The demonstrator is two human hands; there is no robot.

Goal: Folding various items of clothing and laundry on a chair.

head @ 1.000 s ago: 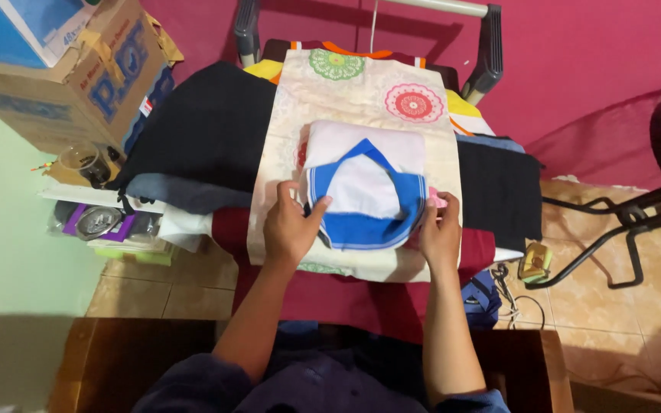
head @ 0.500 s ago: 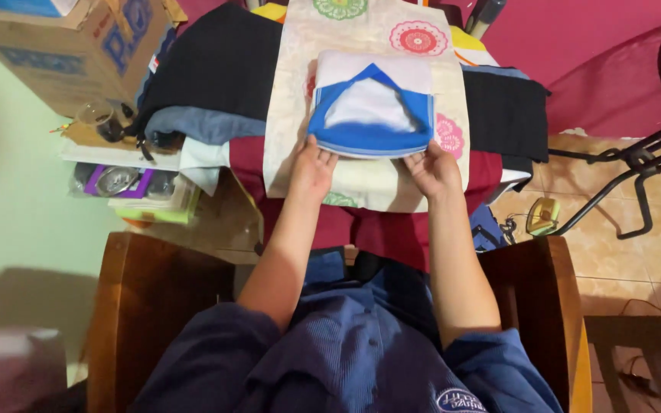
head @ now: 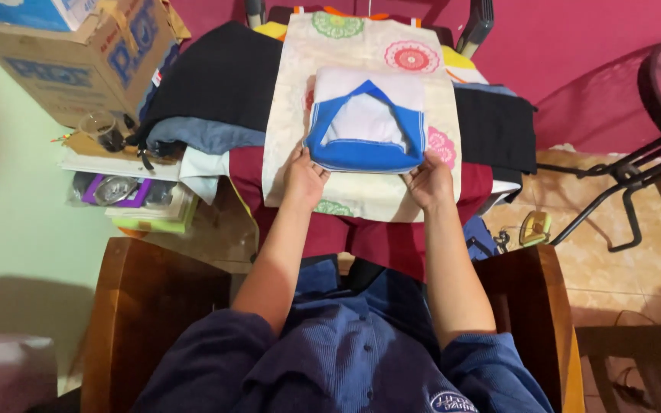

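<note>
Both hands grip the near edge of a folded blue-and-white garment (head: 365, 122), the left hand (head: 304, 176) closed on its left corner and the right hand (head: 428, 180) on its right corner. Folded into a compact rectangle with a blue border framing a white centre, it lies on a cream cloth with floral medallions (head: 369, 195), spread over dark fabrics. To the left, a cardboard box (head: 78, 61) stands on stacked papers; its contents are hidden.
</note>
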